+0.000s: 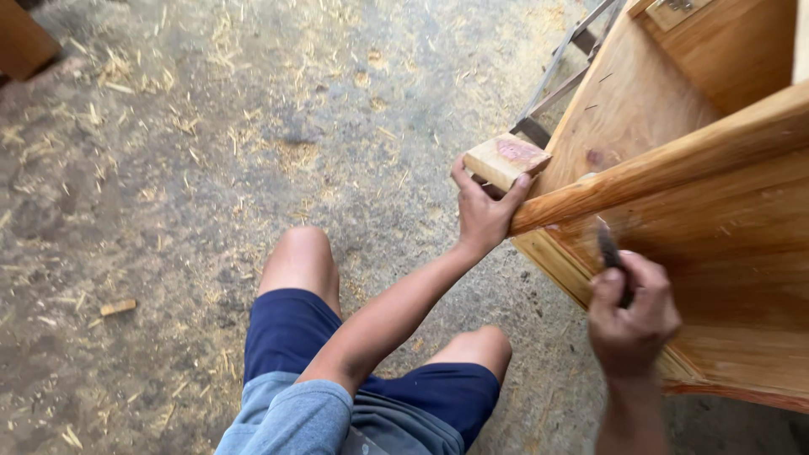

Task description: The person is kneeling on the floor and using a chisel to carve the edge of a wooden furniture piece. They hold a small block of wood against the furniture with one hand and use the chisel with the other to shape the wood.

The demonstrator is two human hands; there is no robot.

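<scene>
sawdust-strewn floor below; left fingers (462,179) curl around wood block (506,158), right fingers (608,291) pinch dark tool (608,248).

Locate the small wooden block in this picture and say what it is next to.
In the head view, the small wooden block sits right of centre, gripped by the left hand at the end of the wooden rail of the cabinet.

Woodworking workshop — concrete floor (211,126) strewn with wood shavings (126,72), offcut (118,307), unfinished wooden cabinet (725,253).
</scene>
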